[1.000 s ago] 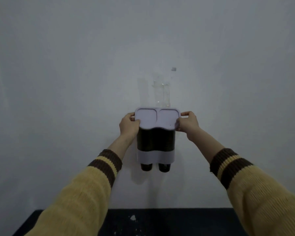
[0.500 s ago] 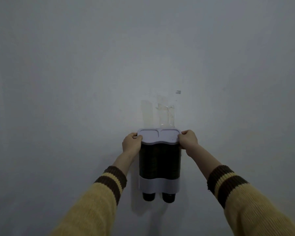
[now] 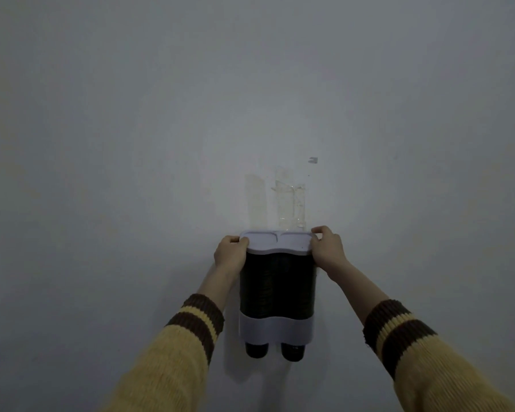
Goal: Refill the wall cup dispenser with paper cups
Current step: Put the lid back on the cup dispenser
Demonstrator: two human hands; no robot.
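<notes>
1. The left hand (image 3: 231, 253) grips the left end of the lid (image 3: 278, 242). Its fingers are curled round the edge and the thumb tip rests on the lid's top face.
2. The right hand (image 3: 328, 248) grips the other end of the lid. Its fingers are curled round the corner, with one fingertip up on the back rim close to the wall (image 3: 131, 144).
3. The lid is pale, shaped as two joined rounds. It spans the gap between the two hands and sits level on top of the dispenser (image 3: 277, 288).
4. The dispenser hangs on the wall directly below the lid, between the two wrists. Its dark body forms two tubes side by side, and faint horizontal lines run across it.
5. Further down, at the level of the forearms, a pale band (image 3: 275, 330) wraps the dispenser's lower part.
6. Two dark paper cups stick out under the band. The left cup bottom (image 3: 257, 350) is below the left hand, and the right cup bottom (image 3: 293, 352) is below the right hand's inner side.
7. Just above the right hand, strips of clear tape (image 3: 290, 203) cling to the wall. A small grey mark (image 3: 312, 160) sits higher still.
8. Both forearms wear yellow knit sleeves with brown-striped cuffs. The left sleeve (image 3: 173, 361) and the right sleeve (image 3: 434, 367) run from behind the hands down to the lower corners of the view.
</notes>
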